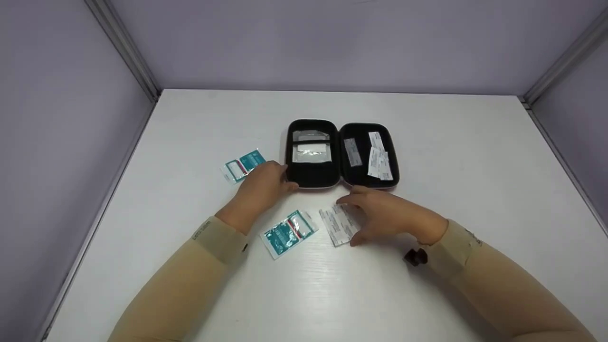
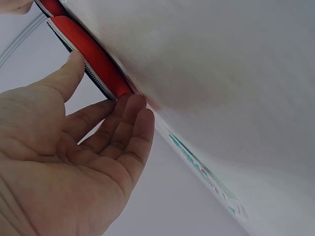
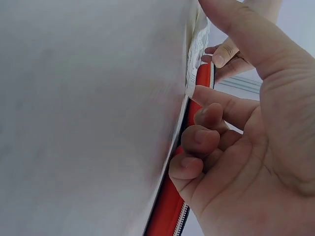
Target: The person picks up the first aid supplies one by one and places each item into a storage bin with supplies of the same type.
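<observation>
On the counter (image 1: 427, 142) an open black case (image 1: 342, 154) lies at the left hand's (image 1: 261, 187) relaxed fingers (image 2: 130, 123), which touch its near left corner, while the right hand's (image 1: 389, 216) curled fingers (image 3: 197, 140) pinch a white packet (image 1: 338, 225), a teal sachet (image 1: 288, 232) just left

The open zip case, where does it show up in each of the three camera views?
Head: the case lies open at table centre, black inside, just beyond both hands.
Left wrist: only its red shell and zipper edge show, upper left, with the left hand touching it.
Right wrist: the red edge runs down the middle, beside the right hand.
Shared landmark: the white table.
</observation>
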Demonstrator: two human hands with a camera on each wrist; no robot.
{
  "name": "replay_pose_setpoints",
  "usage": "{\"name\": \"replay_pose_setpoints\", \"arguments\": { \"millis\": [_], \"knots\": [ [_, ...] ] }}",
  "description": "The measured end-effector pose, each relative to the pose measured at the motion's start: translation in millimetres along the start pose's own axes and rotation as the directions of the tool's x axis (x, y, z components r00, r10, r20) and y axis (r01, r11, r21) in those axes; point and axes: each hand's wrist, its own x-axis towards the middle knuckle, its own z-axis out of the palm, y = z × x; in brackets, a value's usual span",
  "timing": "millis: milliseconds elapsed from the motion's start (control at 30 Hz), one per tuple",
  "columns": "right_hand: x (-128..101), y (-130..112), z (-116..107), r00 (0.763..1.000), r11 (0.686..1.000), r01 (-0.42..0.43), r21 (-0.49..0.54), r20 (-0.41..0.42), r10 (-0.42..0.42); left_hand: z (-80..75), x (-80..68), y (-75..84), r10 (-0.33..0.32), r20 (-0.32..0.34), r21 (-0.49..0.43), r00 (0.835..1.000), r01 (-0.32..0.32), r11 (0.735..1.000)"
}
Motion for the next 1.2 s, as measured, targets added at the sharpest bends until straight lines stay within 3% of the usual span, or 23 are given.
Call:
{"name": "replay_pose_setpoints", "arguments": {
  "millis": [1200],
  "knots": [
    [-16.9,14.1,-22.9,0.989,0.989,0.026,0.143,-0.149,-0.005,-3.0,-3.6,2.5,0.014,-0.005,-0.016,1.0,-0.014,1.0]
  ]
}}
